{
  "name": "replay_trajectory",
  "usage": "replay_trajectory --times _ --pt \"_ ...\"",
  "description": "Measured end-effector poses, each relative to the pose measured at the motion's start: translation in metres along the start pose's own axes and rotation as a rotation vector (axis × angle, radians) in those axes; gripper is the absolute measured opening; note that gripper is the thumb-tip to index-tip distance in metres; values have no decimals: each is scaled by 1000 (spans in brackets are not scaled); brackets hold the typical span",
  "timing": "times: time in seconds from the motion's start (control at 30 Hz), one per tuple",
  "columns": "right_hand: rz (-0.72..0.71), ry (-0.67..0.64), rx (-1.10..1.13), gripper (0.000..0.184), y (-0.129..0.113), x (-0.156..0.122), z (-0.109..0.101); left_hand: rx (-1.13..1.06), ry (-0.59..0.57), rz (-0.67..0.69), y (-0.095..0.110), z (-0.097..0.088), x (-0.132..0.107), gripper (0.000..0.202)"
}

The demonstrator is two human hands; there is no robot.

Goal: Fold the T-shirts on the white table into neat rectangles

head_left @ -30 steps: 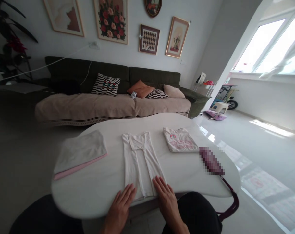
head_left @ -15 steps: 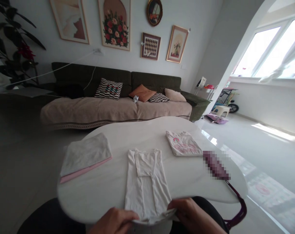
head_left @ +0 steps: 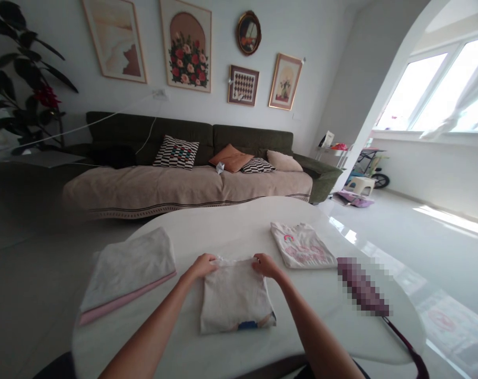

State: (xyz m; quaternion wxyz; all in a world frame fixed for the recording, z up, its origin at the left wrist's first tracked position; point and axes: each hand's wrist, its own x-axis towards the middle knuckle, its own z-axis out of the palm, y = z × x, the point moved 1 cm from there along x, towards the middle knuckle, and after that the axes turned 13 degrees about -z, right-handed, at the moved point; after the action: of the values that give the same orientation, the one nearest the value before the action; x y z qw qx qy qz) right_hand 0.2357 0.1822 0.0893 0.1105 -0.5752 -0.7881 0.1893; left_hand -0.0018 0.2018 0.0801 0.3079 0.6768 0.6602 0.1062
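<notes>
A white shirt (head_left: 236,297) lies folded in half on the white table (head_left: 175,347) in front of me, with a bit of blue print showing at its near edge. My left hand (head_left: 204,265) pinches the far left corner of the shirt, and my right hand (head_left: 265,265) pinches the far right corner. Further right rests a second folded white shirt (head_left: 305,247) with a rainbow and pink print. To the left is a folded grey cloth (head_left: 130,268) with a pink layer (head_left: 124,300) under its near edge.
A blurred-out purple object (head_left: 363,287) with a dark strap (head_left: 406,342) lies at the table's right side, the strap passing over the edge. Behind the table stands a green sofa (head_left: 254,131) with a beige cover (head_left: 175,187) and several cushions.
Both hands have moved from the shirt's near edge to its far edge, carrying the lower part over. The shirt is now shorter, and its blue print shows.
</notes>
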Motion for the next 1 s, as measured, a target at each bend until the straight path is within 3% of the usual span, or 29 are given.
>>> replay_trajectory --times 0.17,0.27,0.37,0.43,0.53,0.6,0.67,0.73,0.83,0.93,1.0 --pt "53 51 -44 25 15 9 3 53 95 -30 -6 -5 14 20" --pt "105 86 -70 29 13 11 11 82 174 -98 -8 3 19 27" --pt "117 110 -57 25 5 10 8 78 165 -106 -8 3 17 17" --pt "81 158 -39 19 -2 9 -8 54 163 -72 -5 -10 13 15" --pt "-12 297 -20 17 -15 1 -51 -19 235 0 7 -47 -2 30" --pt "-75 393 -12 22 -24 -10 -77 -132 324 98 19 -70 -19 37" --pt "-138 486 -16 26 -31 -26 -90 -278 404 244 30 -81 -42 35" --pt "-190 554 -34 27 -35 -47 -85 -366 442 346 34 -75 -65 27" --pt "-241 538 -53 28 -31 -81 -53 -254 386 294 21 -41 -95 16" --pt "-256 346 -79 46 -21 -113 -14 -22 164 171 -6 -1 -114 17" --pt "-218 188 -112 57 -21 -126 6 59 66 116 -20 14 -117 20"
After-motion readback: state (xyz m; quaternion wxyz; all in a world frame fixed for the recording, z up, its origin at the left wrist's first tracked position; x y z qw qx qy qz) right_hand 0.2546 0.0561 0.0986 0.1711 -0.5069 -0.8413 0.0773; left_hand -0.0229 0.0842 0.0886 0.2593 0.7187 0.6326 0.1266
